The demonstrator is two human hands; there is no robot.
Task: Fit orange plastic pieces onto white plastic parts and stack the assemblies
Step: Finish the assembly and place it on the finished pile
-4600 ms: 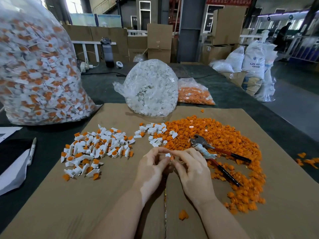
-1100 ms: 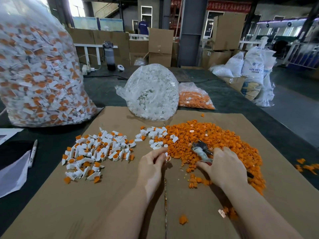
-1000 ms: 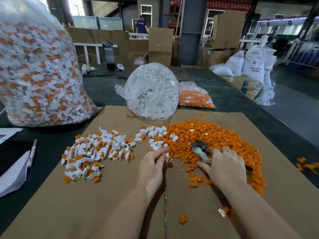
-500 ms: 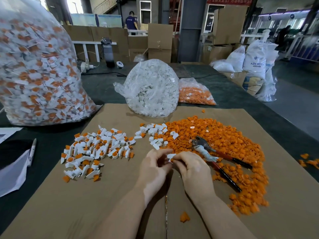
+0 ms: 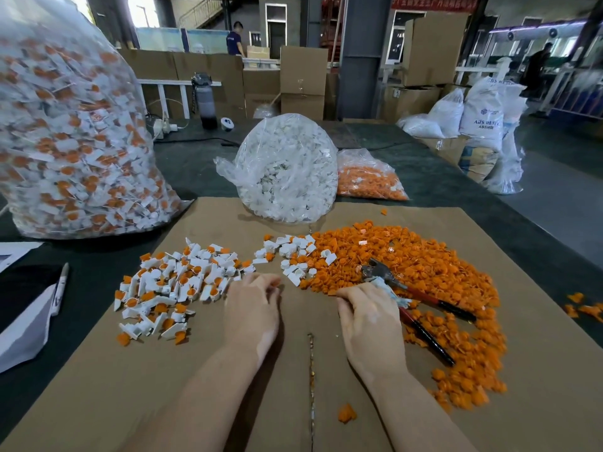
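Cardboard sheet (image 5: 326, 419): plain brown, on dark grey-green counter (image 5: 195, 164). Loose pile (image 5: 424, 265) toward sheet's right edge: solid orange pieces. Assembled pile (image 5: 176, 282) toward left edge: white with orange inserts. Far edge: clear bag of white parts (image 5: 287, 171); clear bag of orange pieces (image 5: 368, 177). Pliers (image 5: 421, 301): red-and-black handles, grey metal head.

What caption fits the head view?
Hands between assembled pile and orange pieces on cardboard.

Pliers (image 5: 421, 296), marker (image 5: 60, 288), water bottle (image 5: 204, 101)
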